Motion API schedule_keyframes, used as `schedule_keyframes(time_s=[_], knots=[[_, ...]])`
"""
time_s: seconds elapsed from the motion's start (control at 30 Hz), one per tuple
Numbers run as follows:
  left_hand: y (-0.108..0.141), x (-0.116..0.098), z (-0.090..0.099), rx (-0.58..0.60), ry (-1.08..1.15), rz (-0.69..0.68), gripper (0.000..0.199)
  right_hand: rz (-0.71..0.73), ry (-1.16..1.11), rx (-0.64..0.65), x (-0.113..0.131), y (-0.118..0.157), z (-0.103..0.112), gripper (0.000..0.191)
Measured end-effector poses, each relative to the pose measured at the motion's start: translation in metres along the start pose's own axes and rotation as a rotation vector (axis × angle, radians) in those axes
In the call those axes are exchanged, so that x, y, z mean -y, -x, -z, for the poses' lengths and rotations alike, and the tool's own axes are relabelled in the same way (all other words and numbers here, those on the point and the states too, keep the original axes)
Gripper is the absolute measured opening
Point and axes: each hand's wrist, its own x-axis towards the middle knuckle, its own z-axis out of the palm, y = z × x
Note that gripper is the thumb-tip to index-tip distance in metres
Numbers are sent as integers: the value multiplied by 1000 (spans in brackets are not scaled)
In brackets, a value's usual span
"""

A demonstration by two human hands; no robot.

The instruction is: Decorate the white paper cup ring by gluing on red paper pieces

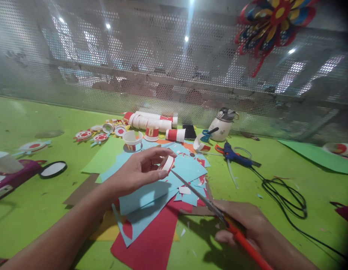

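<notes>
My left hand (142, 168) grips a cut-down paper cup base (167, 163), white with a red edge, between thumb and fingers above the paper sheets. In my right hand (244, 221) are orange-handled scissors (202, 198), their blades pointing up and left. The blade tips come close to the rim of the cup base; whether they touch it I cannot tell. Light blue paper (145, 198) lies beneath both hands, with red paper (148, 240) nearer me. Small red, white and blue scraps (185, 190) are scattered to the right of the sheets.
Stacked paper cups (151, 122) lie at the back, near a cut cup (132, 138). A blue glue gun (238, 155) with a coiled black cord (286, 195) is at right, below a white bottle (222, 125). Paper turtles (84, 135) and a purple power strip (16, 174) are left.
</notes>
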Motion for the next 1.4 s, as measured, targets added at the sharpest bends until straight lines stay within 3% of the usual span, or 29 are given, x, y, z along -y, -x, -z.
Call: schedule_keyframes(time_s=[0.3, 0.47, 0.6, 0.87, 1.2, 1.4], knots=[[-3, 5, 2, -68, 18, -4, 44, -69, -110, 31, -4, -2, 1, 29], [-2, 6, 6, -91, -26, -39, 42, -130, -275, 90, -1, -3, 8, 23], [0, 8, 8, -58, -44, -27, 42, -122, -317, 148, -2, -4, 9, 22], [2, 1, 4, -21, 13, -19, 38, -66, -260, 144, -10, -2, 8, 33], [1, 2, 5, 34, 4, -40, 41, -89, -305, 118, -20, 5, 3, 38], [-1, 2, 5, 54, -15, -75, 39, -134, -435, 171, -12, 3, 7, 37]])
